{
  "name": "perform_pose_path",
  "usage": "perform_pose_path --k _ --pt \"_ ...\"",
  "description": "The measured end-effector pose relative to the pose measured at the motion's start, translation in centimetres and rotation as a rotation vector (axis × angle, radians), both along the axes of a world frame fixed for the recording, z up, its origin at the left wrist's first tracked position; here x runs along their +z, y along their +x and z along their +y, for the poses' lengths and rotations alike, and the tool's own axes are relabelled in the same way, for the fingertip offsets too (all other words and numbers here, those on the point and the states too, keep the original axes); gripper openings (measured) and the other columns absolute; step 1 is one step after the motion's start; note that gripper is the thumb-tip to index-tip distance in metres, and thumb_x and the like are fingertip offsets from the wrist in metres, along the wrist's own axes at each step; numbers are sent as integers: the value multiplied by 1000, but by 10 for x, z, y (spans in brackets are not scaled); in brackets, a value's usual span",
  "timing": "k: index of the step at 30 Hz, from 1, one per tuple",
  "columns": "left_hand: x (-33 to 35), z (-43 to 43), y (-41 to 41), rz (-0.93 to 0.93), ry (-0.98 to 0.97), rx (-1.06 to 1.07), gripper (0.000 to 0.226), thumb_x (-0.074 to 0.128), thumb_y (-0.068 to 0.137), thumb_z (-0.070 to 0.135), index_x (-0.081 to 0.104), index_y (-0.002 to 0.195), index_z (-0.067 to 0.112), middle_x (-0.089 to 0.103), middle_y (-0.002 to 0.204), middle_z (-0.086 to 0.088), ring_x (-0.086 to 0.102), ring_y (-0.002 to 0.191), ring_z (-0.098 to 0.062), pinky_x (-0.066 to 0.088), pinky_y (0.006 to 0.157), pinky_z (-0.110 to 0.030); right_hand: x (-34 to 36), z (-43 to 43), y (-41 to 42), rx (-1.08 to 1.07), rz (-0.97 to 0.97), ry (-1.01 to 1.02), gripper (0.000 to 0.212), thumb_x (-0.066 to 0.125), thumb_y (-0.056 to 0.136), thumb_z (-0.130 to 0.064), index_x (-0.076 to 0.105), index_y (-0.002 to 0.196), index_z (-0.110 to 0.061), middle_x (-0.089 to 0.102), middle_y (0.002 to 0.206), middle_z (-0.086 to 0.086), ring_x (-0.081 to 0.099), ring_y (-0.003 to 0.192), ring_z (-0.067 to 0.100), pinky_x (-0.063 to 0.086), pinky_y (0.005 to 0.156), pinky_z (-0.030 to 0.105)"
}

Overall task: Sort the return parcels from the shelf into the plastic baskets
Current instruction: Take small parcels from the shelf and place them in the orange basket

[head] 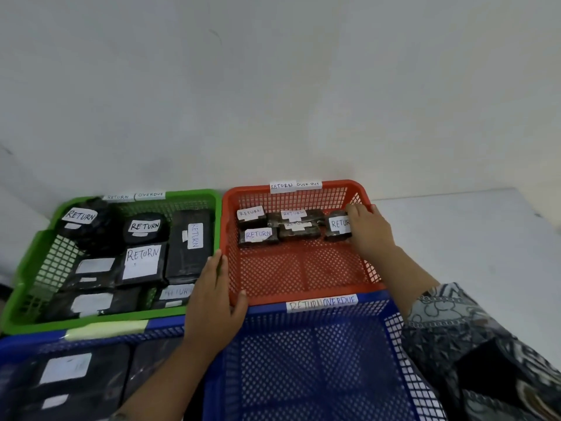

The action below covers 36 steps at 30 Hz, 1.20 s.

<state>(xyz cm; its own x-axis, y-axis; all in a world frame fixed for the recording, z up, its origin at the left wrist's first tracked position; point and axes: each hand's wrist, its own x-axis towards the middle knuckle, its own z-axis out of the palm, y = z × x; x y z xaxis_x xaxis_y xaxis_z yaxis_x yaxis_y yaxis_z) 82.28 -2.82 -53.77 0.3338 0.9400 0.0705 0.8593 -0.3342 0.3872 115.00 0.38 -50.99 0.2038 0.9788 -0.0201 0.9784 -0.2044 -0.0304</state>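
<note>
A red basket (299, 268) holds several small dark parcels with white RETURN labels along its far side. My right hand (368, 230) reaches into the basket's far right corner and grips the rightmost small parcel (336, 227). My left hand (214, 302) rests flat on the red basket's near left corner, thumb over its front rim. A green basket (33, 256) to the left is full of larger black parcels labelled RETURN. The shelf is out of sight.
Two blue baskets sit nearest me: the right one (315, 360) has a RETURN OVERDUE label on its rim, the left one (27, 341) holds black parcels. A white wall rises behind. A pale tabletop (455, 238) extends to the right.
</note>
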Motion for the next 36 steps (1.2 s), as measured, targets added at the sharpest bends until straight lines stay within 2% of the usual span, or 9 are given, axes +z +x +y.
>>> perform_pose_path --k 1,3,11,19,26,31,36 --pt "0 0 0 4 7 1 78 31 86 50 26 145 -1 21 154 -10 29 138 -24 35 106 -38 -3 4 1 42 -85 -23 56 67 83 -30 41 130 -12 51 133 8 45 125 25 21 114 42" --pt "-1 1 0 7 14 10 79 29 85 52 26 145 1 20 154 -8 29 138 -23 37 105 -37 -8 10 3 74 -200 -56 49 60 87 -34 43 128 -14 53 131 6 42 129 23 0 118 44" --pt "-2 1 1 21 32 23 78 32 84 53 25 147 6 19 155 -3 29 137 -19 43 99 -35 -14 17 8 133 -345 -151 50 59 85 -41 45 128 -17 51 138 4 29 141 25 -21 112 50" --pt "-2 0 1 20 33 22 78 32 84 53 25 147 6 17 156 -2 27 138 -18 46 97 -37 -13 16 5 108 -407 -162 54 52 90 -43 45 135 -13 50 139 5 28 141 25 -14 116 51" --pt "-1 0 1 30 28 14 78 30 84 51 27 145 3 20 155 -7 30 137 -22 44 99 -38 -10 2 5 41 -282 -71 57 51 90 -36 38 140 -13 45 143 8 27 142 25 -15 113 46" --pt "0 2 -2 70 9 -18 83 24 83 54 25 145 0 19 154 -13 23 140 -28 28 111 -43 0 -32 -22 -16 -109 7 55 43 89 -25 34 142 -13 43 143 8 29 140 25 -7 118 49" --pt "18 -9 -17 110 -3 -58 84 16 82 58 20 148 6 12 156 -12 13 144 -27 21 114 -46 24 -59 -65 -56 -30 71 54 46 91 -29 35 142 -15 41 146 5 28 141 22 -1 117 50"
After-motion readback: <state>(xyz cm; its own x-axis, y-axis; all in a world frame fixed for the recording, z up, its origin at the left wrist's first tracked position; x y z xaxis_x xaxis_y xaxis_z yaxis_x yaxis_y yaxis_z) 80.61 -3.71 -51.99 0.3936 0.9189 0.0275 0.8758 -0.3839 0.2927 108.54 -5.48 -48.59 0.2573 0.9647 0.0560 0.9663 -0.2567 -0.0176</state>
